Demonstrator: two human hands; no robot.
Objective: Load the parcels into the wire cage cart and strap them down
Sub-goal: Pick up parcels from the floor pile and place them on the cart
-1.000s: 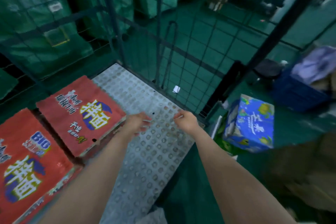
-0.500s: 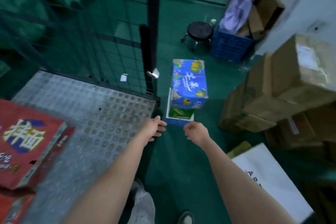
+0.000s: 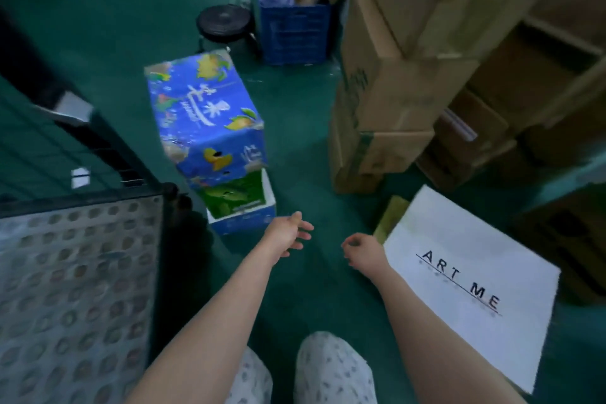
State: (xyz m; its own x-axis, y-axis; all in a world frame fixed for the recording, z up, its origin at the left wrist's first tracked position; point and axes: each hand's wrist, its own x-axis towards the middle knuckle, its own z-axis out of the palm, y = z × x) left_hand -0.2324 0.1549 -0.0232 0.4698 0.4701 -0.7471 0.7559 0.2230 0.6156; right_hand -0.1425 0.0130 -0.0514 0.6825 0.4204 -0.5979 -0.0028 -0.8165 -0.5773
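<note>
From the head camera, both bare forearms reach forward and down over the green floor [image 3: 295,147]. The left hand [image 3: 288,236] is open, fingers spread and relaxed, holding nothing. The right hand [image 3: 360,251] sits close beside it, fingers loosely curled inward, also with nothing in it. Neither hand touches a parcel.

Just ahead of the left hand, and slightly to its left, a green box [image 3: 239,203] with white sides stands on the floor. A blue box [image 3: 203,108] printed with cartoon fruit rests on top of it, skewed so that it overhangs. The left fingertips are near the green box's corner but apart from it.

To the left of the left arm is the cart [image 3: 75,289]. Its perforated metal deck is bare in the part that shows, and the dark corner post and wire side rise beyond it.

Right beside the right hand a white box [image 3: 465,279] lettered "ART ME" lies flat, with a yellowish flat piece [image 3: 390,216] poking out from under its far corner. Beyond it, ahead and to the right of the right hand, brown cartons [image 3: 393,92] stand in a stack.

Farther ahead of both hands are a black stool [image 3: 223,21] and a blue crate [image 3: 295,29] with cloth and cardboard in it. Below the arms, knees in patterned trousers [image 3: 331,367] show.
</note>
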